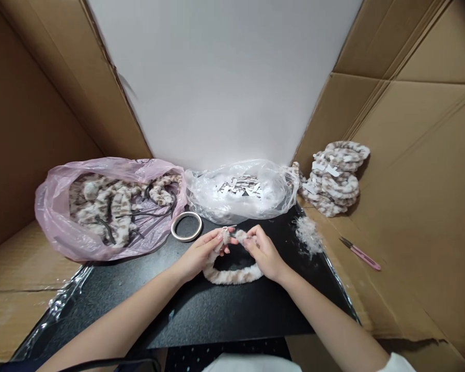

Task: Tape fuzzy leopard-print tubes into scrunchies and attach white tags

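Note:
Both hands hold a fluffy white-and-beige headband-like loop [232, 276] low over the black table. My left hand [197, 254] pinches one end, where a small white label [225, 229] sticks up by the fingertips. The other end lies between the thumb and fingers of my right hand [268, 257]. A narrow gap parts the two ends, and something dark shows there, too small to make out. The lower curve of the loop hangs between the hands.
A pink plastic bag [50, 217] holds fluffy pieces with dark cords. Beside it lie a tape roll [174, 231] and a clear bag [201, 199] of white labels. To the right are stacked fluffy loops [339, 186], a fibre clump [309, 235] and pink thread snips [366, 257]. Cardboard walls [422, 170] enclose the table.

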### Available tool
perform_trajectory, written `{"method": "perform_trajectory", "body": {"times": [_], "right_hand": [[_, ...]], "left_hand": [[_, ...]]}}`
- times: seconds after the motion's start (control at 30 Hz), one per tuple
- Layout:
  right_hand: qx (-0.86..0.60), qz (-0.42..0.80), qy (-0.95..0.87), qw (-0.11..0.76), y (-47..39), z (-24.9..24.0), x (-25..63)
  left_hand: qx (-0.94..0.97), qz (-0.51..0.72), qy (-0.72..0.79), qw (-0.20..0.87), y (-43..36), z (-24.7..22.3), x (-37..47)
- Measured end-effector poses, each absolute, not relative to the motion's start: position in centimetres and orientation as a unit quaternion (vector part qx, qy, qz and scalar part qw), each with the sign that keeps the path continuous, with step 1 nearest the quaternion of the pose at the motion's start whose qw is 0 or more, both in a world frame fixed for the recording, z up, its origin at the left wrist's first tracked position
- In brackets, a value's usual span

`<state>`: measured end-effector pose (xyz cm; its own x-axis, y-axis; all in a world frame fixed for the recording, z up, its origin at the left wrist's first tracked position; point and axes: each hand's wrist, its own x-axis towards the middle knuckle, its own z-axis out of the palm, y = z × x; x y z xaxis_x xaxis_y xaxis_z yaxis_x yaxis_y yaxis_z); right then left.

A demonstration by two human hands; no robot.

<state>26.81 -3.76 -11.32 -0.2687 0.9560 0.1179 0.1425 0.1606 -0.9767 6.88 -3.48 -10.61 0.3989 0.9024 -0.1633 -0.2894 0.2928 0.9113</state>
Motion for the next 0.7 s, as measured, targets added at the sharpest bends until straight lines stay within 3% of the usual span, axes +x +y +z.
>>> {"method": "perform_trajectory", "body": {"times": [0.23, 0.37, 0.53, 0.7], "right_hand": [[-0.452, 0.442, -0.643, 0.433, -4.4, -10.9, 26.4], [-0.433, 0.515, -0.507, 0.539, -3.6, -11.0, 26.5], [-0.285, 0.668, -0.231, 0.648, -1.6, -8.6, 29.9], [-0.12, 0.69, -0.123, 0.703, -0.8, -6.7, 33.7]], "left_hand": [[0.415, 0.41, 0.368, 0.725, -3.6, -10.6, 7.4], [0.298, 0.455, 0.369, 0.754, -3.2, -10.0, 7.3], [0.156, 0.513, 0.272, 0.799, -2.5, -9.2, 6.2], [0.129, 0.543, 0.191, 0.807, -2.2, -8.8, 4.6]]}}
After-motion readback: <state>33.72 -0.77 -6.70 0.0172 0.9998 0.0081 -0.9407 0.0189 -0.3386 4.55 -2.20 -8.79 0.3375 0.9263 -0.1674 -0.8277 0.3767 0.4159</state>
